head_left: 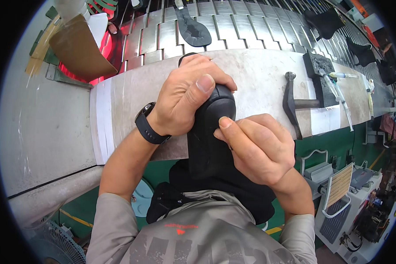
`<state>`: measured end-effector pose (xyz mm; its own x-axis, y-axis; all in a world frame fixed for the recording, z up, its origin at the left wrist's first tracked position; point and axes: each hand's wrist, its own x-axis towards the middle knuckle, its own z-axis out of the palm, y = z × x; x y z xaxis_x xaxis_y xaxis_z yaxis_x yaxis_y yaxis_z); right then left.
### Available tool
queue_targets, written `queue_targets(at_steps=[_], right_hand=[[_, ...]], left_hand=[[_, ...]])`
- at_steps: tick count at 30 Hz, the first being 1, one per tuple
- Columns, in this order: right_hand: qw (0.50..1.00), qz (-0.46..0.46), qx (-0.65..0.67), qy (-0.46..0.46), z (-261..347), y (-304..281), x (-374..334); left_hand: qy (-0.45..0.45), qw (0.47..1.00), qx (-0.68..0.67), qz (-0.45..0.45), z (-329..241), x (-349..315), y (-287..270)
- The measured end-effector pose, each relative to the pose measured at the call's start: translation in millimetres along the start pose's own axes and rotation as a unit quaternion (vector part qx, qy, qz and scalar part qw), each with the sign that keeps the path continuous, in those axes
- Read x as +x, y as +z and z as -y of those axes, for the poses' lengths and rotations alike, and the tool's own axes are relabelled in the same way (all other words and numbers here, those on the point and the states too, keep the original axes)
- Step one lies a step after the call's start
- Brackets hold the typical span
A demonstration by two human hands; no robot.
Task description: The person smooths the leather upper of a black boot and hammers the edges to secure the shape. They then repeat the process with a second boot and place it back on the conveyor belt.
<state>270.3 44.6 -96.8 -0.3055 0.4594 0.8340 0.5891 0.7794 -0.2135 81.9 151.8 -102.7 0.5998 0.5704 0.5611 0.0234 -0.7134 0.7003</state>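
A black boot [219, 110] is held over the bench's near edge, its rounded heel or toe end up and its softer part hanging toward my lap. My left hand [182, 99], with a dark watch on the wrist, is wrapped round the boot from the left, fingers over its far side. From the right, my right hand [264, 147] is closed in a pinch, thumb and finger tips at the boot's side just below the rounded end. Whatever lies between those tips is too small or hidden to make out.
To the right on the pale bench [259, 72] lie a hammer [289, 99], a black block [317, 66] and syringe-like tubes [336, 93]. Beyond, a metal slat conveyor [246, 26] carries a dark sole [193, 31] and black boots [324, 23]. A red-lit unit with a brown flap [81, 48] stands left.
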Motion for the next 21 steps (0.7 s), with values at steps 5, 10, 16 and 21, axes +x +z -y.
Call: queue_targets(at_steps=[5, 10, 16, 21], right_hand=[[0.998, -0.040, -0.027, -0.044, -7.4, 4.8, 3.7], [0.990, -0.045, -0.010, -0.132, -37.1, 11.3, 14.7], [0.937, 0.022, 0.216, 0.275, -60.0, 9.2, 38.6], [0.912, 0.117, 0.178, 0.351, -59.4, -30.2, 45.2]], left_hand=[[-0.006, 1.000, 0.003, 0.014, -0.2, -1.5, -1.6], [-0.056, 0.997, -0.035, 0.027, 4.0, 3.6, -3.7], [-0.181, 0.972, -0.147, -0.035, 24.5, 36.5, -22.0], [-0.174, 0.974, -0.118, -0.084, 21.2, 49.5, 0.9]])
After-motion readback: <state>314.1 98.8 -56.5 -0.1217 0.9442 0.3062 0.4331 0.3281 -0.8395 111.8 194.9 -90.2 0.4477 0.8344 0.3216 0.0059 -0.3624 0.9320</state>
